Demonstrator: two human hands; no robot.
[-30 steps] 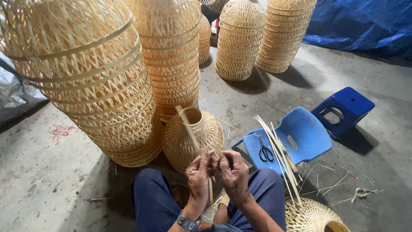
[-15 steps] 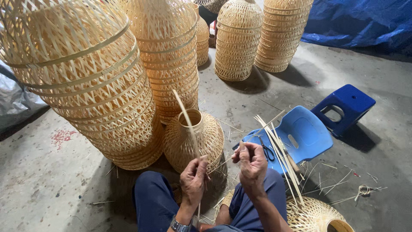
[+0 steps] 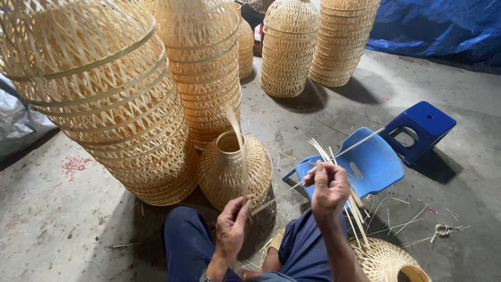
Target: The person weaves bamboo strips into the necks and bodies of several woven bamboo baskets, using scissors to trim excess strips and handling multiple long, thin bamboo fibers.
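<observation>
My left hand [image 3: 232, 225] is closed on the lower end of a thin bamboo strip [image 3: 240, 151] that rises in front of a small woven bamboo basket [image 3: 235, 172] on the floor. My right hand [image 3: 329, 188] is raised and pinches another thin bamboo strip [image 3: 360, 143] that slants up to the right over the light blue stool. The two hands are apart, above my knees in dark blue trousers [image 3: 188, 245].
Tall stacks of woven bamboo baskets [image 3: 115, 99] stand left and behind, with more stacks [image 3: 292, 47] further back. A light blue stool [image 3: 370, 162] holds a bundle of strips; a dark blue stool [image 3: 420, 125] lies beside it. Another basket [image 3: 386, 261] sits at lower right. Blue tarp [image 3: 443, 26] behind.
My hands were together in front of me; they have pulled apart. The right hand rose up and right with its strip, while the left stayed low holding the upright strip.
</observation>
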